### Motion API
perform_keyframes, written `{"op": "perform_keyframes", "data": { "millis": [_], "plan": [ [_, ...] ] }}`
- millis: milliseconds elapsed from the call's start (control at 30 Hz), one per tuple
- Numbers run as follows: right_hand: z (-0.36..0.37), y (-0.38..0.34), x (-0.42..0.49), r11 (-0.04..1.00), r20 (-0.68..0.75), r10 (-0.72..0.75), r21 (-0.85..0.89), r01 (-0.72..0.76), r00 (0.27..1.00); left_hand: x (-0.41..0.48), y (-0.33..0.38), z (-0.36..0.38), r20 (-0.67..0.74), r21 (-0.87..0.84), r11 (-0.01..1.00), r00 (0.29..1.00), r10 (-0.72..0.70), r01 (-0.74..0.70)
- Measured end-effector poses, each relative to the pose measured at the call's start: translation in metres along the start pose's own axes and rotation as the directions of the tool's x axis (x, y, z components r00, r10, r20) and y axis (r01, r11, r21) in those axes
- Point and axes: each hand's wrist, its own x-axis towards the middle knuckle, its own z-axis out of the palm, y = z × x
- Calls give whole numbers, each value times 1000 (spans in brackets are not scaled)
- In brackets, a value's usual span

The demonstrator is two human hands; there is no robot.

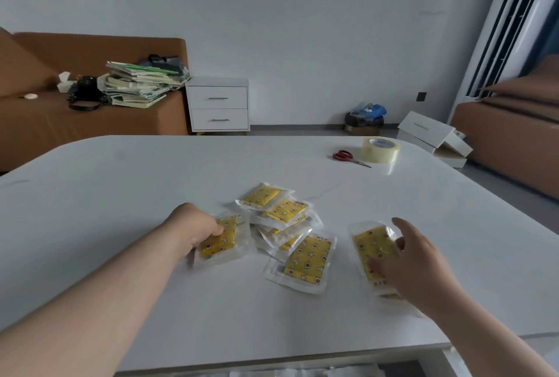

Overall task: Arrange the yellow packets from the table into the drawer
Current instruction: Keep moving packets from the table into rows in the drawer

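In the head view, the loose heap of yellow packets point(282, 219) on the white table point(121, 183) is being taken as the reference. Just left of the heap, one packet point(220, 240) is being gripped by the left hand point(196, 233). The thumb is being pressed onto its top face and the fingers are being kept under its near edge, out of sight, probably so that the slippery wrapper is pinched and not merely slid.

To the right of the heap and apart from it, a second packet point(373, 251) is being covered by the right hand point(416, 268). The fingers are being laid across its right side with the thumb held apart above it. Whether it is being clasped or only pressed cannot be told. A further wrapper edge is being shown beneath that hand, which suggests a small stack is being collected there.

At the heap's near side, a flat packet point(307, 263) is being left untouched. Nearer than the heap, under the table's front edge, a pale strip that is probably the open drawer point(302, 373) is being shown only in part. What lies in it cannot be made out.

Beyond the heap to the right, red scissors point(348, 156) and a tape roll point(380, 150) are being left aside.
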Motion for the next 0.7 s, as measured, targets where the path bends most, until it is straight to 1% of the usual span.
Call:
{"op": "perform_keyframes", "data": {
  "millis": [67,100,167,233,367,433,533,633,700],
  "plan": [
    [1,1,1,999,-29,-14,51,16,999,-2,2,3,23,46,999,1000,9,-10],
    [2,2,1,997,-39,-16,81,20,999,-3,4,5,31,105,994,1000,2,-5],
    [3,3,3,990,-48,-12,143,19,999,-6,6,5,18,163,987,1000,-9,6],
    [3,3,5,978,-45,-12,208,21,999,-8,8,3,15,141,990,1000,-27,25],
    [-1,3,8,950,-35,10,312,2,999,-8,2,-5,-33,95,995,999,-8,11],
    [-4,2,8,930,-17,36,366,-27,999,-3,-3,-11,-36,12,1000,999,7,-7],
    [-9,3,9,922,11,87,379,-84,996,2,-11,-23,-34,-159,987,999,22,-27],
    [-17,6,8,931,42,133,338,-139,990,-2,-19,-33,5,-308,950,999,-42,41],
    [-24,9,6,919,72,168,350,-183,983,-7,-22,-33,50,-375,924,997,-65,79]
  ]
}}
